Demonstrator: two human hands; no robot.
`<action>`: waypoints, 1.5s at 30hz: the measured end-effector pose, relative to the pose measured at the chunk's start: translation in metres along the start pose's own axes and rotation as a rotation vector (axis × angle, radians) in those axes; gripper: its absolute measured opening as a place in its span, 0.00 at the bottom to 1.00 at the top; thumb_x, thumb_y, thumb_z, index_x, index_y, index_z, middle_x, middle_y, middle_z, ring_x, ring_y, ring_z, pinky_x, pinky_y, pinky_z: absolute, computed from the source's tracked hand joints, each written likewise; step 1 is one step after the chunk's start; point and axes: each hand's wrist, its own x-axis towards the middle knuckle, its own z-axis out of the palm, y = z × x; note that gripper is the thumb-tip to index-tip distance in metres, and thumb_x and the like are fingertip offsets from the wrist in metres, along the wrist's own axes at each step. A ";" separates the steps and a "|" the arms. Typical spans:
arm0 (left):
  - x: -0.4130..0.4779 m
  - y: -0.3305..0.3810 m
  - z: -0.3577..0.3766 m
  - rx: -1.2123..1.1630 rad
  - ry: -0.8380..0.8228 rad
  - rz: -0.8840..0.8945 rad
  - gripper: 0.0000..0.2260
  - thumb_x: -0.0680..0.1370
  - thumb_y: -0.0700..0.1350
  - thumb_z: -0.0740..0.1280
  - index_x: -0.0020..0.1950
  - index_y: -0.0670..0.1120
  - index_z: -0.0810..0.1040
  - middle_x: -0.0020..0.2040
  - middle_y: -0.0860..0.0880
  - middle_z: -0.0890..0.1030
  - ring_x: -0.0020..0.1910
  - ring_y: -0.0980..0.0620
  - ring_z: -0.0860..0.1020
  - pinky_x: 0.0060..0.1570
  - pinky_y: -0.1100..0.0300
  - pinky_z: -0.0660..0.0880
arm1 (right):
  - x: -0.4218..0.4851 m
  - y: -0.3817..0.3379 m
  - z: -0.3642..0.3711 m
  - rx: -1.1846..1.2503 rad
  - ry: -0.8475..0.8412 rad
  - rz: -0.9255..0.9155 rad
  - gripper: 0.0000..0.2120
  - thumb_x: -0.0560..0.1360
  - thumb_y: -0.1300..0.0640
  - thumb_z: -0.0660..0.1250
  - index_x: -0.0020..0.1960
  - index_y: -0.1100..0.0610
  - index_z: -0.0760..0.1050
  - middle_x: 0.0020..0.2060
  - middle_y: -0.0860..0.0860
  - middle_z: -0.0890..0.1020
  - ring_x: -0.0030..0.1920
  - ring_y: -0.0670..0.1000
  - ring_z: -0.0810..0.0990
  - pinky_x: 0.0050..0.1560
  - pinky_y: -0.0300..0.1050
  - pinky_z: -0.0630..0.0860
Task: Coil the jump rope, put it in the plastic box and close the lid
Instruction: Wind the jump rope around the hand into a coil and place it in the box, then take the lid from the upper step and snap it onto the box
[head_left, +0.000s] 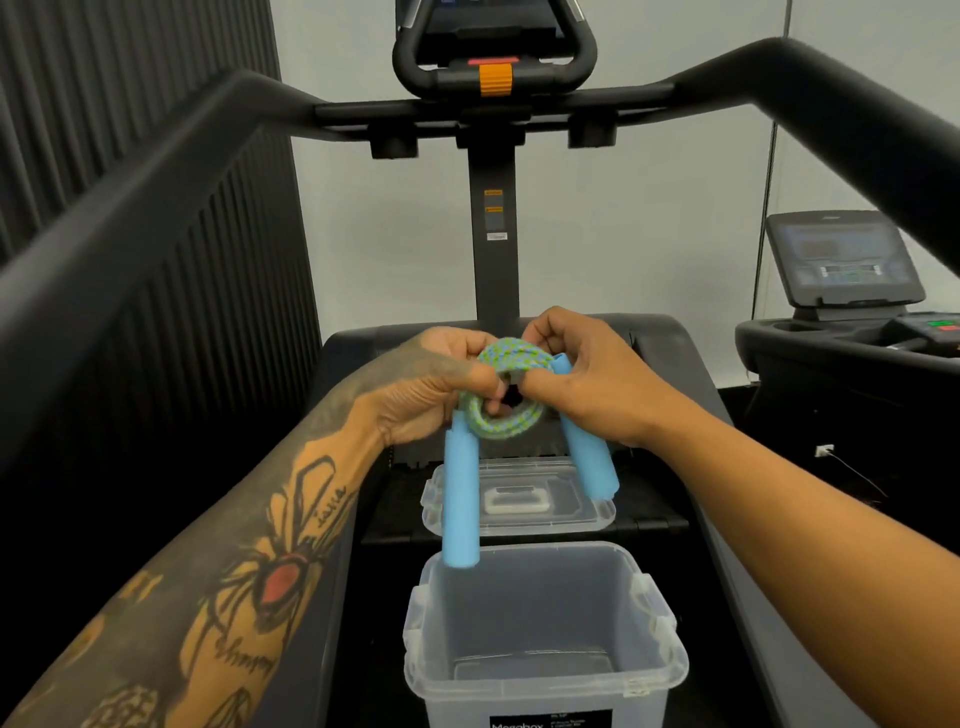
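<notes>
The jump rope (511, 387) is held in the air above the treadmill deck (691, 395), its green-and-blue braided cord gathered into a tight bundle of loops between two hands. Its two light blue foam handles hang down from the bundle: the left handle (461, 501) drops almost straight, its lower end in front of the far left corner of the plastic box (545, 636), while the right handle (587, 449) slants down and outward, its end over the lid (519, 501). The left hand (431, 387), on a heavily tattooed forearm, closes its fingers around the left side of the coil, thumb pressed across the strands. The right hand (587, 376) pinches the coil's right side and top, fingers curled over the cord near where the right handle joins it. Both hands are firmly closed on the rope, touching each other at the thumbs. Below, the plastic box stands open on the deck, clear-walled, with a black label on its near face and nothing visible inside. The lid lies flat just beyond the box, separate from it. The treadmill's black side rails (156, 218) run up on either side to a console (493, 52) with an orange clip, and a second machine's screen (841, 260) stands at the right.
</notes>
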 end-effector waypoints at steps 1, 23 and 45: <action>0.000 -0.001 0.001 0.033 0.072 0.050 0.15 0.64 0.29 0.64 0.49 0.35 0.75 0.34 0.45 0.81 0.30 0.53 0.78 0.37 0.61 0.78 | 0.002 0.002 0.001 0.035 0.048 0.009 0.08 0.71 0.66 0.68 0.50 0.65 0.73 0.38 0.58 0.77 0.29 0.43 0.74 0.30 0.33 0.73; 0.023 -0.024 0.000 -0.212 0.480 0.317 0.10 0.68 0.38 0.72 0.46 0.43 0.75 0.39 0.44 0.83 0.39 0.48 0.82 0.49 0.45 0.79 | 0.018 0.025 0.007 0.585 0.198 0.196 0.10 0.74 0.71 0.67 0.51 0.59 0.75 0.47 0.62 0.79 0.42 0.57 0.82 0.46 0.55 0.83; 0.040 -0.198 -0.008 -0.316 0.582 -0.380 0.05 0.79 0.38 0.64 0.51 0.37 0.74 0.47 0.35 0.79 0.47 0.38 0.80 0.47 0.36 0.78 | -0.029 0.191 0.073 0.659 0.154 0.867 0.06 0.76 0.66 0.67 0.48 0.61 0.70 0.42 0.60 0.79 0.39 0.57 0.81 0.38 0.52 0.84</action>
